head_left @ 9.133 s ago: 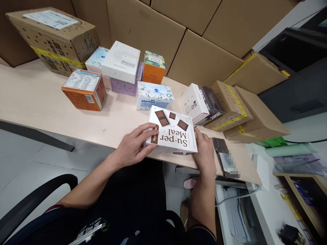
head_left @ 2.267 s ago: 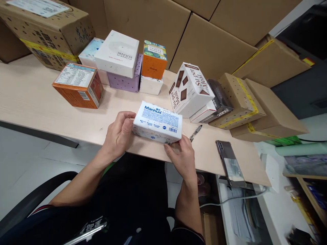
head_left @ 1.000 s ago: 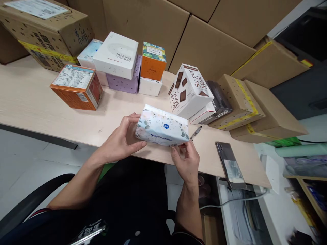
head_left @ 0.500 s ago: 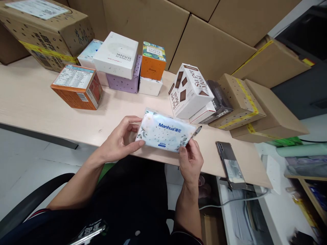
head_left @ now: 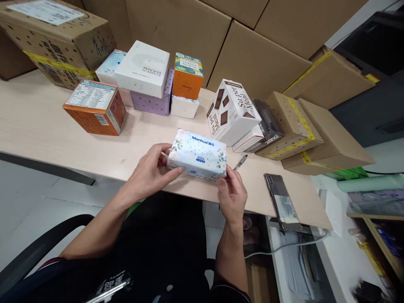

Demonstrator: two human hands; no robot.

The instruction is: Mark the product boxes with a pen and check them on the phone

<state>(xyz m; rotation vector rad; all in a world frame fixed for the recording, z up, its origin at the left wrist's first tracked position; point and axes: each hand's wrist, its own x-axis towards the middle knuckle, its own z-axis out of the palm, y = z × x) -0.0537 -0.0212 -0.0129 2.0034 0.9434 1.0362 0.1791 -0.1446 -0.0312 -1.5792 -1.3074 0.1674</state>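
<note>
Both of my hands hold a light-blue floral tissue pack (head_left: 198, 155) marked "Manhua" near the table's front edge. My left hand (head_left: 150, 169) grips its left end, thumb along the front lower edge and fingers behind. At the right front corner, my right hand (head_left: 232, 191) has its thumb in front and its fingers around the end. The printed top and part of the front side face me. Just right of the pack, a pen (head_left: 240, 162) lies on the table. Behind it stands a white "Super Meal" box (head_left: 232, 115). Whether the pack's underside touches the table is hidden.
An orange box (head_left: 94, 110) stands left on the table (head_left: 41, 122). Behind it, a white power bank box (head_left: 143, 69) rests on a purple box (head_left: 153, 103). A phone (head_left: 282, 202) lies at the right, below cardboard boxes (head_left: 287, 126). A chair armrest (head_left: 47, 240) is lower left.
The tissue pack has tilted, so more of its front side shows, and its right end has moved left. My right hand shifted slightly left with it, and the pen is now uncovered.
</note>
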